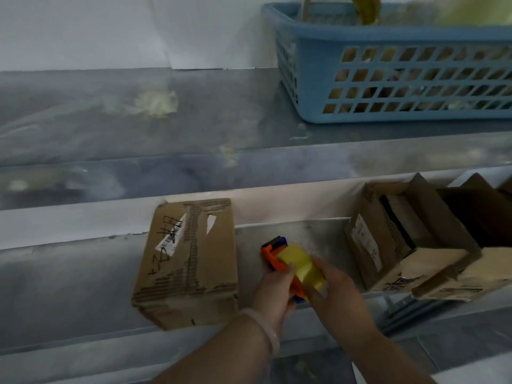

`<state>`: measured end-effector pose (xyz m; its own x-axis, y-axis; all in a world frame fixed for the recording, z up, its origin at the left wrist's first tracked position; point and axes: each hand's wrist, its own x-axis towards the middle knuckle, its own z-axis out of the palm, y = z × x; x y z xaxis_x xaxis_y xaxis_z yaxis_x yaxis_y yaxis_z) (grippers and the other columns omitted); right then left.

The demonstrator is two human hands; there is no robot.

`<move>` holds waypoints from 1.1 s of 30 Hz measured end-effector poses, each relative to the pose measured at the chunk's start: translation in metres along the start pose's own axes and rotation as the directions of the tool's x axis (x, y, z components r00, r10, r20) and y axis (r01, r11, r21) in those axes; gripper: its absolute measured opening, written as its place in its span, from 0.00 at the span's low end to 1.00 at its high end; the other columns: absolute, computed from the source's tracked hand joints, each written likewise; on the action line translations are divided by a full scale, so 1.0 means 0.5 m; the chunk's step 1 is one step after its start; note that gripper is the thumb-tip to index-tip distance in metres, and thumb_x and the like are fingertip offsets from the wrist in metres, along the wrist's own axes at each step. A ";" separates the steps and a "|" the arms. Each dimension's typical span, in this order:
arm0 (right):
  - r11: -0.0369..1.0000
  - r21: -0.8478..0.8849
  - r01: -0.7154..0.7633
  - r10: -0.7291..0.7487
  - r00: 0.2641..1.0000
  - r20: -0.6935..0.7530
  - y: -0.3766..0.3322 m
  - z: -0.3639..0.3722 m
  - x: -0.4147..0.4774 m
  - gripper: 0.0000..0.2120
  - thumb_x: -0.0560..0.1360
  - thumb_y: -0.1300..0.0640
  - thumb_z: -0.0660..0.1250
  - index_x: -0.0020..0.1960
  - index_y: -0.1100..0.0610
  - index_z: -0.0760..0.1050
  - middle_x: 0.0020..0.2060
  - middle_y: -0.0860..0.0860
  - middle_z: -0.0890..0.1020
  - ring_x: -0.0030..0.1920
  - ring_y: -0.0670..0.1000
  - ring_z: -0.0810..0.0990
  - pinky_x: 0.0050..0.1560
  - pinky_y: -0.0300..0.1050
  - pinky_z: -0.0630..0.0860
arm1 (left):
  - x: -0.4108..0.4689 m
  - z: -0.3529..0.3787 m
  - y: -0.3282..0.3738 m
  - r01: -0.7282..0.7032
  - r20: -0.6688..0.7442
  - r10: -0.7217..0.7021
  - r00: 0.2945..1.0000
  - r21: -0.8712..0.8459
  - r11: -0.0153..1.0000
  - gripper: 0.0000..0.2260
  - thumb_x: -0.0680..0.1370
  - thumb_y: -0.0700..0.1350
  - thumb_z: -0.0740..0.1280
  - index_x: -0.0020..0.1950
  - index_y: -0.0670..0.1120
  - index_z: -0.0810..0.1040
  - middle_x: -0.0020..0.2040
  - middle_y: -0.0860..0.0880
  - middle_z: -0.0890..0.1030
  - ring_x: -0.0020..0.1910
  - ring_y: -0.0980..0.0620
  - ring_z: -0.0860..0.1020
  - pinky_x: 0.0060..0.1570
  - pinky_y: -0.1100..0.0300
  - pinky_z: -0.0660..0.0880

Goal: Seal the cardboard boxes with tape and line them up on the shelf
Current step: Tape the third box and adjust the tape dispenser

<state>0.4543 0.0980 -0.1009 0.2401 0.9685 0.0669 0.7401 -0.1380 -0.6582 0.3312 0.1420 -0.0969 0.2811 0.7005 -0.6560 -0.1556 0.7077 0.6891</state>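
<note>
An orange and blue tape dispenser (273, 254) with a yellow tape roll (300, 266) sits between my two hands over the lower shelf (69, 275). My left hand (273, 291) grips the dispenser's orange body. My right hand (332, 295) holds the yellow roll from the right. A closed cardboard box (191, 261) with a white label and handwriting stands on the lower shelf just left of my hands. To the right stands an open cardboard box (399, 239) with its flaps up and hanging forward.
A blue plastic basket (388, 40) with items inside stands on the upper shelf (138, 117) at the right. More open cardboard flaps (476, 200) show at the far right edge. A white wall lies behind the shelves.
</note>
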 end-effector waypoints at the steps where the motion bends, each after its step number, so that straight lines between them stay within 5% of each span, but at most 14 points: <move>1: 1.000 -0.005 0.029 -0.029 1.000 -0.003 0.006 0.001 -0.005 0.26 0.73 0.52 0.71 0.69 0.49 0.70 0.58 0.46 0.79 0.58 0.50 0.77 0.57 0.41 0.71 | 0.017 0.005 -0.002 0.005 -0.020 -0.004 1.000 0.012 1.000 0.13 0.79 0.53 0.65 0.59 0.47 0.77 0.55 0.44 0.82 0.54 0.46 0.80 0.54 0.49 0.78; 6: 0.998 -0.026 0.049 -0.048 0.998 0.044 0.041 0.010 -0.027 0.26 0.75 0.50 0.68 0.71 0.49 0.67 0.60 0.46 0.77 0.61 0.49 0.73 0.60 0.42 0.71 | 0.049 0.012 -0.005 -0.002 -0.087 0.016 0.996 0.154 0.988 0.13 0.76 0.51 0.69 0.55 0.45 0.81 0.50 0.42 0.84 0.51 0.42 0.82 0.55 0.43 0.78; 9: 0.979 0.195 0.057 -0.043 0.996 -0.072 0.040 -0.006 -0.042 0.14 0.77 0.45 0.62 0.62 0.36 0.70 0.57 0.35 0.75 0.58 0.38 0.73 0.57 0.39 0.71 | 0.024 0.006 -0.003 -0.099 -0.030 0.106 0.994 0.187 0.977 0.09 0.78 0.47 0.66 0.52 0.44 0.82 0.46 0.43 0.85 0.46 0.44 0.84 0.50 0.48 0.80; 11: 0.899 0.421 -0.124 0.188 0.975 -0.115 0.045 -0.020 -0.040 0.10 0.77 0.43 0.57 0.56 0.33 0.72 0.57 0.37 0.77 0.58 0.37 0.74 0.59 0.43 0.72 | -0.004 0.001 -0.001 -0.167 0.032 0.163 0.986 0.172 0.971 0.07 0.79 0.44 0.65 0.49 0.44 0.82 0.44 0.45 0.86 0.43 0.47 0.84 0.47 0.50 0.81; 12: 0.770 0.583 -0.261 0.345 0.938 -0.036 0.046 -0.028 -0.035 0.10 0.80 0.44 0.55 0.56 0.36 0.74 0.57 0.42 0.78 0.57 0.42 0.77 0.60 0.48 0.73 | -0.019 -0.001 0.000 -0.196 0.059 0.189 0.980 0.162 0.967 0.06 0.79 0.43 0.65 0.49 0.44 0.81 0.44 0.44 0.86 0.43 0.47 0.84 0.47 0.50 0.81; 14: 0.295 0.814 -0.501 0.494 0.809 0.319 0.053 -0.040 -0.022 0.17 0.82 0.45 0.52 0.63 0.50 0.74 0.57 0.54 0.80 0.55 0.53 0.80 0.58 0.55 0.74 | -0.054 -0.003 0.007 -0.234 0.114 0.222 0.968 0.110 0.966 0.07 0.77 0.43 0.66 0.51 0.43 0.80 0.46 0.41 0.85 0.46 0.44 0.83 0.50 0.47 0.79; 16: -0.082 0.786 -0.613 0.351 0.720 0.598 0.046 -0.052 -0.019 0.25 0.82 0.44 0.49 0.66 0.59 0.72 0.58 0.60 0.80 0.57 0.62 0.80 0.57 0.59 0.74 | -0.086 -0.006 0.014 -0.235 0.170 0.227 0.959 0.029 0.971 0.15 0.72 0.46 0.67 0.54 0.40 0.80 0.50 0.38 0.84 0.49 0.41 0.82 0.48 0.47 0.79; 18: -0.229 0.747 -0.625 0.196 0.722 0.664 0.020 -0.066 -0.025 0.26 0.80 0.43 0.52 0.65 0.60 0.74 0.60 0.62 0.79 0.59 0.64 0.79 0.57 0.62 0.76 | -0.113 -0.010 0.018 -0.229 0.243 0.234 0.941 -0.051 0.972 0.18 0.70 0.47 0.70 0.56 0.38 0.79 0.53 0.37 0.83 0.50 0.40 0.82 0.48 0.47 0.80; 22: -0.243 0.802 -0.545 -0.084 0.836 0.543 -0.026 -0.098 -0.038 0.30 0.70 0.42 0.71 0.65 0.60 0.76 0.64 0.62 0.77 0.63 0.64 0.76 0.62 0.61 0.74 | -0.146 -0.026 0.028 -0.170 0.403 0.243 0.882 -0.208 0.963 0.29 0.64 0.50 0.78 0.61 0.38 0.79 0.62 0.35 0.78 0.61 0.37 0.77 0.61 0.41 0.73; 25: -0.197 0.817 -0.542 -0.140 0.840 0.524 -0.059 -0.122 -0.042 0.29 0.74 0.42 0.65 0.68 0.61 0.73 0.66 0.64 0.74 0.66 0.65 0.73 0.69 0.62 0.65 | -0.161 -0.042 0.041 -0.116 0.491 0.250 0.834 -0.287 0.951 0.31 0.66 0.50 0.78 0.65 0.37 0.76 0.66 0.34 0.74 0.64 0.37 0.74 0.64 0.42 0.71; 28: -0.237 0.822 -0.517 -0.102 0.855 0.508 -0.079 -0.125 -0.042 0.28 0.68 0.48 0.72 0.63 0.62 0.77 0.56 0.65 0.80 0.59 0.67 0.78 0.62 0.63 0.72 | -0.168 -0.054 0.051 -0.126 0.466 0.237 0.853 -0.257 0.958 0.23 0.77 0.49 0.63 0.68 0.37 0.73 0.68 0.36 0.73 0.68 0.37 0.70 0.68 0.42 0.66; 31: -0.231 0.848 -0.477 -0.060 0.877 0.477 -0.102 -0.124 -0.038 0.29 0.72 0.46 0.65 0.67 0.62 0.73 0.66 0.65 0.73 0.69 0.68 0.68 0.67 0.64 0.66 | -0.170 -0.064 0.053 -0.120 0.402 0.212 0.891 -0.243 0.963 0.21 0.81 0.47 0.51 0.69 0.38 0.71 0.68 0.36 0.73 0.70 0.36 0.67 0.71 0.40 0.60; 33: -0.171 0.873 -0.456 -0.035 0.888 0.458 -0.115 -0.126 -0.033 0.28 0.74 0.45 0.60 0.68 0.61 0.73 0.67 0.64 0.72 0.68 0.66 0.69 0.68 0.65 0.66 | -0.175 -0.069 0.048 -0.121 0.372 0.206 0.905 -0.240 0.963 0.20 0.83 0.46 0.50 0.68 0.38 0.73 0.66 0.36 0.74 0.68 0.37 0.71 0.69 0.42 0.66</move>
<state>0.4474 0.0771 -0.0172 -0.1000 0.9602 -0.2607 -0.7847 -0.2372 -0.5726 0.2700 0.1011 -0.0336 0.5749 0.7458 -0.3365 -0.4114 0.6190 0.6690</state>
